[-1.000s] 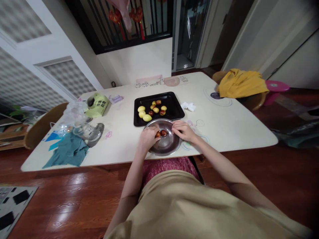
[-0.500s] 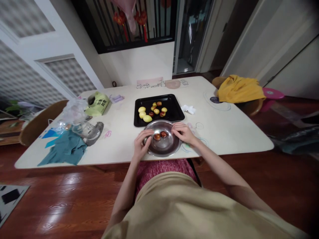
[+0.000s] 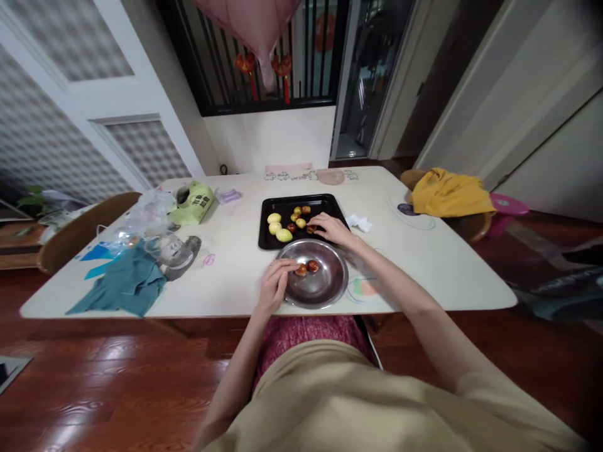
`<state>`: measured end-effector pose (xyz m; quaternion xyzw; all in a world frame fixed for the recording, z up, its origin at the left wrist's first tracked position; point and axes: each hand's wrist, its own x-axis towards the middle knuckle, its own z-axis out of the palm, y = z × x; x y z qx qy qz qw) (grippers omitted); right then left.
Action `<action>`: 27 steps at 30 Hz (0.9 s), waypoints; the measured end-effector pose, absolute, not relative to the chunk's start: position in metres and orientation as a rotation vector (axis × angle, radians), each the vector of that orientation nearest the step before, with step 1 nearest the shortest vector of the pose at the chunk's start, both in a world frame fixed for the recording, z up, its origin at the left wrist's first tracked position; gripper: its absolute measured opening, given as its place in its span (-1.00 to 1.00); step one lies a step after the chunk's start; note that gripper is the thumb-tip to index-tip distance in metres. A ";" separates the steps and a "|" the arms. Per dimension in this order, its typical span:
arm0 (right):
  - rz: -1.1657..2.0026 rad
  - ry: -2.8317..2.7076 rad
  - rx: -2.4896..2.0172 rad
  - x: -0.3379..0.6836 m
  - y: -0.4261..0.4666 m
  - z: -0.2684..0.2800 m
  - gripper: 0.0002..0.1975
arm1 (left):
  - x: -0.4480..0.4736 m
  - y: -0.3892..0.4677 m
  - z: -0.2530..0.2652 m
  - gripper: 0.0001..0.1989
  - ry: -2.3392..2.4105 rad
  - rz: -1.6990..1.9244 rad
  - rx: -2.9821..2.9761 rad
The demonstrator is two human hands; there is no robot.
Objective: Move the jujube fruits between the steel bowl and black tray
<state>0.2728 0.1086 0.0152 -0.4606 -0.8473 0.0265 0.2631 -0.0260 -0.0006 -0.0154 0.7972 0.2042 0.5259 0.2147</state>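
A steel bowl (image 3: pixel 325 290) sits near the table's front edge with two brown-red jujubes (image 3: pixel 313 267) inside. My left hand (image 3: pixel 276 282) lies over the bowl's left rim, fingers stretched toward the fruit, holding nothing. Beyond the bowl is a black tray (image 3: pixel 330 207) with several yellow-green and reddish jujubes (image 3: pixel 300 223) on it. Three larger smooth yellow fruits (image 3: pixel 283 235) lie at the tray's left side. My right hand (image 3: pixel 332 229) reaches over the tray's right part, fingertips and thumb around a dark red jujube (image 3: pixel 310 230), which they partly cover.
A crumpled white tissue (image 3: pixel 359 223) lies right of the tray. On the left are a teal cloth (image 3: pixel 125 279), clear plastic packaging (image 3: pixel 162 245) and a green tissue pack (image 3: pixel 194 202). A yellow garment (image 3: pixel 447 193) drapes over a chair at right.
My right hand has left the bowl's right rim and moved forward to the jujube on the tray. My left hand stays at the bowl's left rim. The view has tilted up slightly.
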 end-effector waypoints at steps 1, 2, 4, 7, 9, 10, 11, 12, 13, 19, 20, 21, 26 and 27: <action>0.062 -2.320 -1.270 0.272 0.113 0.013 -0.66 | -0.026 -0.001 -0.016 -0.59 0.574 1.455 2.221; 0.053 -2.338 -1.293 0.271 0.116 0.011 -0.65 | -0.026 -0.001 -0.016 -0.58 0.584 1.448 2.230; 0.038 -2.353 -1.316 0.270 0.118 0.007 -0.65 | -0.026 -0.001 -0.016 -0.56 0.599 1.436 2.247; 0.053 -2.330 -1.293 0.272 0.113 0.006 -0.67 | -0.026 -0.001 -0.016 -0.55 0.606 1.440 2.264; 0.105 -2.267 -1.250 0.275 0.104 0.011 -0.66 | -0.026 -0.001 -0.015 -0.55 0.612 1.440 2.270; 0.140 -2.226 -1.223 0.276 0.097 0.015 -0.66 | -0.026 -0.001 -0.015 -0.55 0.616 1.437 2.269; 0.173 -2.184 -1.196 0.276 0.089 0.020 -0.65 | -0.026 -0.001 -0.015 -0.55 0.617 1.431 2.265; 0.199 -2.146 -1.168 0.276 0.079 0.026 -0.65 | -0.026 -0.002 -0.015 -0.55 0.614 1.426 2.260; 0.221 -2.114 -1.144 0.274 0.068 0.032 -0.65 | -0.026 -0.002 -0.014 -0.55 0.609 1.424 2.256; 0.385 -2.256 -1.100 0.252 -0.014 0.059 -0.69 | -0.026 -0.001 -0.015 -0.53 0.589 1.439 2.253; 0.416 -2.307 -1.116 0.248 -0.024 0.059 -0.70 | -0.026 -0.001 -0.016 -0.53 0.596 1.435 2.256; 0.437 -2.359 -1.135 0.244 -0.032 0.058 -0.70 | -0.026 -0.001 -0.016 -0.53 0.606 1.431 2.259; 0.413 -2.559 -1.189 0.234 -0.042 0.046 -0.71 | -0.026 0.000 -0.017 -0.55 0.612 1.426 2.271; 0.408 -2.570 -1.202 0.233 -0.040 0.044 -0.70 | -0.026 0.000 -0.017 -0.55 0.611 1.425 2.274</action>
